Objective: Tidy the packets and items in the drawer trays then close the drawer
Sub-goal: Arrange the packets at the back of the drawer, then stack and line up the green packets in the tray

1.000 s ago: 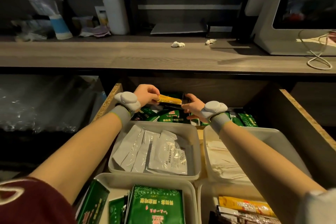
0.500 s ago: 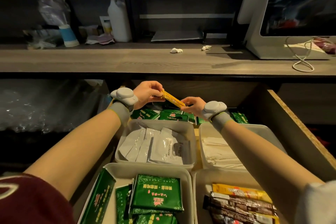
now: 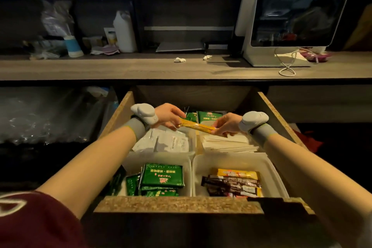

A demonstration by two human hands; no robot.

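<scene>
The wooden drawer (image 3: 177, 204) stands pulled out below the counter. A yellow stick packet (image 3: 196, 127) is held level above the back trays, my left hand (image 3: 169, 116) pinching its left end and my right hand (image 3: 226, 125) its right end. Under the hands lie white sachets (image 3: 173, 143) in the back left tray and flat white paper packets (image 3: 227, 143) in the back right tray. The front left tray (image 3: 188, 164) holds green packets (image 3: 162, 175). In the front right tray (image 3: 269, 169) lie yellow and brown stick packets (image 3: 231, 182). More green packets (image 3: 208, 116) sit at the drawer's back.
A wooden counter (image 3: 120, 67) runs above the drawer, with a white monitor (image 3: 289, 16) and its cable (image 3: 286, 67) at the right, a white bottle (image 3: 124, 32), a blue and white cup (image 3: 72, 46) and two crumpled paper bits (image 3: 179, 60). Clear plastic wrap (image 3: 40, 115) lies left of the drawer.
The yellow stick packet has come up from the back of the drawer and toward me, still held by both hands. My view has pulled back, so the drawer's front edge now shows.
</scene>
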